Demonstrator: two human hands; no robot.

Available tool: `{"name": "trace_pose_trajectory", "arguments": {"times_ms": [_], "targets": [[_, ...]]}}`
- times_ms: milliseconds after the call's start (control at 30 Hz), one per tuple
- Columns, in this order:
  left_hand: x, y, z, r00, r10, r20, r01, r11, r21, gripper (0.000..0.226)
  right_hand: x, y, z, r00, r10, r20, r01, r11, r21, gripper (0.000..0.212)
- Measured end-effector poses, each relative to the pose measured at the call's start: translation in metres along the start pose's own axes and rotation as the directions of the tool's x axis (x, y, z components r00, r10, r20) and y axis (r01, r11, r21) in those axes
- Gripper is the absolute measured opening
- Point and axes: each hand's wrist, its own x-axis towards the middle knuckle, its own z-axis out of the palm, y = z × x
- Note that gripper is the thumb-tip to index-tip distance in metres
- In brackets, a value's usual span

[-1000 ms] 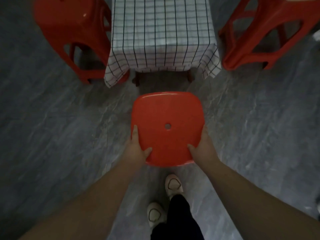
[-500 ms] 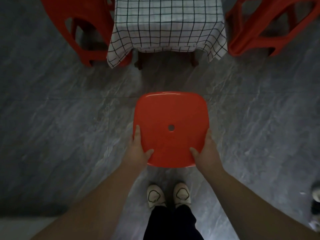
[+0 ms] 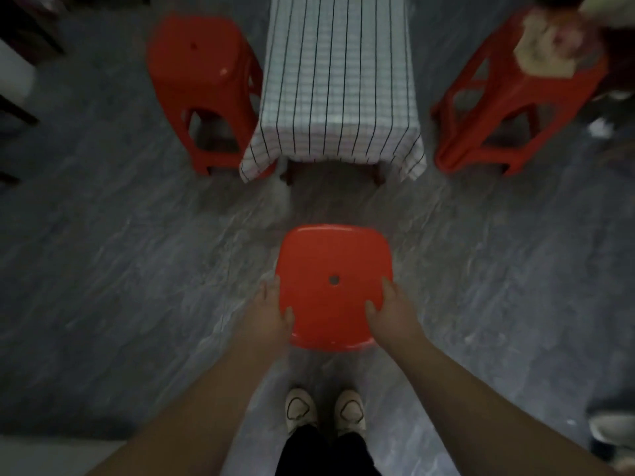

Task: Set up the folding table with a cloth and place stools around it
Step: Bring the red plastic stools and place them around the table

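I look straight down on a red plastic stool (image 3: 332, 269) with a small hole in its seat. My left hand (image 3: 271, 312) grips the seat's left edge, thumb on top. My right hand (image 3: 390, 312) grips the right edge the same way. The stool's legs are hidden under the seat. Ahead stands the folding table, covered by a white cloth with a black grid (image 3: 338, 80); its dark feet show below the hem. A second red stool (image 3: 202, 87) stands at the table's left and a third red stool (image 3: 508, 108) at its right.
The floor (image 3: 120, 269) is grey marbled tile. A blurred pale object (image 3: 546, 42) rests on the right stool's seat. Dark furniture (image 3: 20, 36) sits at the far left. My own two light shoes (image 3: 324, 410) are right behind the held stool. Another shoe (image 3: 611, 431) shows at the right edge.
The view has tilted up, showing more of the table and side stools. The held stool stays in both hands, a little farther from the table's near end than a second ago.
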Motion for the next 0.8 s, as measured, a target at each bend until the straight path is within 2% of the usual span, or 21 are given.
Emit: {"name": "trace_pose_trajectory", "arguments": {"times_ms": [167,233,333,433,533,667,800], "targets": [[-0.084,0.051,-0.089,0.992,0.008,-0.123,-0.003,0.999,0.041,0.066,-0.072,-0.056,-0.087,0.992,-0.121,-0.042,0.121,0.993,0.002,0.074],[-0.12,0.065,-0.12,0.985,0.021,-0.17,-0.021,1.0,0.004,0.068,-0.107,-0.075,-0.124,0.981,-0.182,-0.074,0.182,0.983,-0.005,0.071],[-0.171,0.074,-0.152,0.979,0.026,-0.202,-0.04,0.997,-0.063,0.068,-0.158,-0.096,-0.173,0.95,-0.272,-0.152,0.268,0.962,-0.047,0.066],[-0.214,0.083,-0.179,0.966,0.059,-0.253,-0.073,0.996,-0.046,0.067,-0.201,-0.108,-0.208,0.917,-0.32,-0.24,0.324,0.946,-0.022,0.064],[-0.241,0.083,-0.2,0.948,0.094,-0.303,-0.091,0.996,0.024,0.065,-0.233,-0.112,-0.227,0.892,-0.374,-0.256,0.371,0.927,-0.059,0.063],[-0.256,0.07,-0.228,0.932,0.116,-0.344,-0.073,0.988,0.134,0.071,-0.253,-0.116,-0.234,0.866,-0.455,-0.207,0.423,0.887,-0.184,0.066],[-0.257,0.051,-0.254,0.918,0.094,-0.386,-0.038,0.988,0.151,0.072,-0.253,-0.144,-0.222,0.855,-0.494,-0.158,0.452,0.859,-0.242,0.069]]}}
